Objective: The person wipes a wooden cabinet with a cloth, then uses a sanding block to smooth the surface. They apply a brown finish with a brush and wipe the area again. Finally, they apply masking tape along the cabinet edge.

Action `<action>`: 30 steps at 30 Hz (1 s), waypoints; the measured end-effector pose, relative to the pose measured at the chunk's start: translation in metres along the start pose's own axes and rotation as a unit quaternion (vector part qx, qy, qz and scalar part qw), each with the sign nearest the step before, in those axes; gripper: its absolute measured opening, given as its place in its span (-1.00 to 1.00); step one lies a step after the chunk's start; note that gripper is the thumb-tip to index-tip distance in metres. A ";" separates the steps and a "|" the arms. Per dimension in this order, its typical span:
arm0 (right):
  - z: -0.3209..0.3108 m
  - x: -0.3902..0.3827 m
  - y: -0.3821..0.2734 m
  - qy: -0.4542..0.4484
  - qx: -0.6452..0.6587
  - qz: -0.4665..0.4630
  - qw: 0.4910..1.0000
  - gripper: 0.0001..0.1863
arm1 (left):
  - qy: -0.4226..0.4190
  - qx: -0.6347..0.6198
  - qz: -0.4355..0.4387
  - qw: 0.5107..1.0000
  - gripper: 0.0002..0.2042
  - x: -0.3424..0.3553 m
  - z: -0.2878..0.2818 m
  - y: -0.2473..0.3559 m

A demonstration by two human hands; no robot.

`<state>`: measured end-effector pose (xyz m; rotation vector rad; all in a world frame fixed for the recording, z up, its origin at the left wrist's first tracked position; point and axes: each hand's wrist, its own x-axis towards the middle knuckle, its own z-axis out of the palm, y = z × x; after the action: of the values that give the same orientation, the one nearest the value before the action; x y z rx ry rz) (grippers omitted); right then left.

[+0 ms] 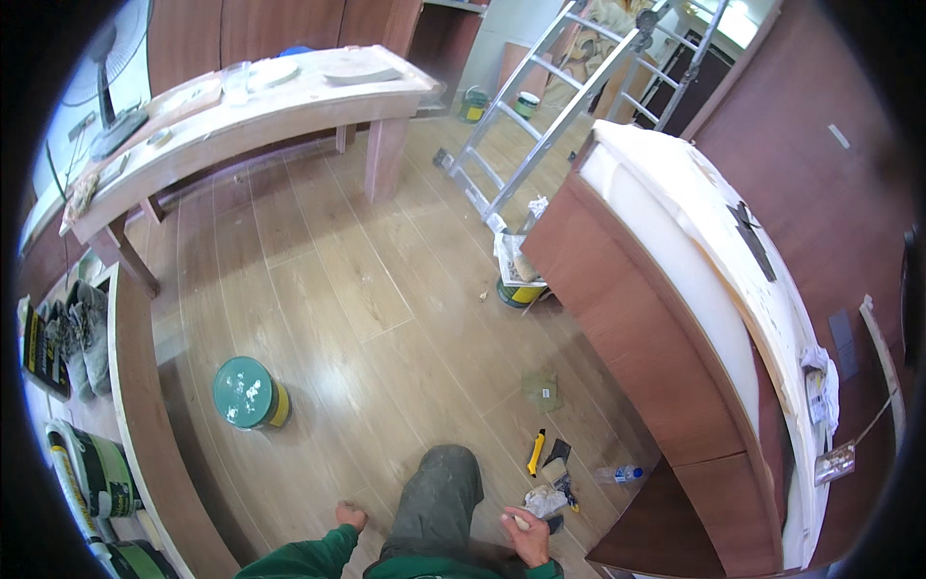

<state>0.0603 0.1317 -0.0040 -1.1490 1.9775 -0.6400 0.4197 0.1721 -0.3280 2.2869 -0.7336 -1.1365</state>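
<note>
My left hand [350,516] hangs low beside my grey-green trousered leg, its fingers curled; whatever it may hold is hidden. My right hand [529,537] is closed on a small pale object [521,523] at the right of my leg. Just beyond it on the wood-look floor lie a crumpled white cloth [545,500], a yellow utility knife [536,453], scrapers [557,463] and a plastic bottle [620,474]. A green-lidded bucket [243,391] stands on the floor to the left.
A long workbench [241,116] spans the back left, near an aluminium ladder [516,111]. A large curved brown panelled unit [627,318] fills the right. Paint containers [96,468] and boots [87,338] are behind a board [135,405] at left. Another bucket [516,294] stands mid-right.
</note>
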 end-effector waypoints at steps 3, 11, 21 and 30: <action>-0.011 -0.004 -0.010 0.001 -0.009 0.035 0.999 -0.67 | 0.022 0.037 0.030 0.999 -0.67 0.004 -0.012 0.030; -0.002 -0.008 0.051 0.064 -0.048 -0.077 0.994 -0.71 | 0.002 0.081 -0.034 0.996 -0.59 0.033 -0.044 0.050; -0.006 -0.004 0.028 0.016 0.035 0.032 0.999 -0.73 | 0.068 0.137 0.069 0.986 -0.43 0.037 -0.088 0.036; -0.006 0.009 0.025 0.111 0.031 -0.059 0.992 -0.77 | 0.005 0.507 0.131 0.852 -0.77 0.197 -0.042 0.191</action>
<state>0.0401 0.1359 -0.0217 -1.2071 2.0680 -0.9198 0.5072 -0.0889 -0.2978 2.8155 -1.9230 -0.6436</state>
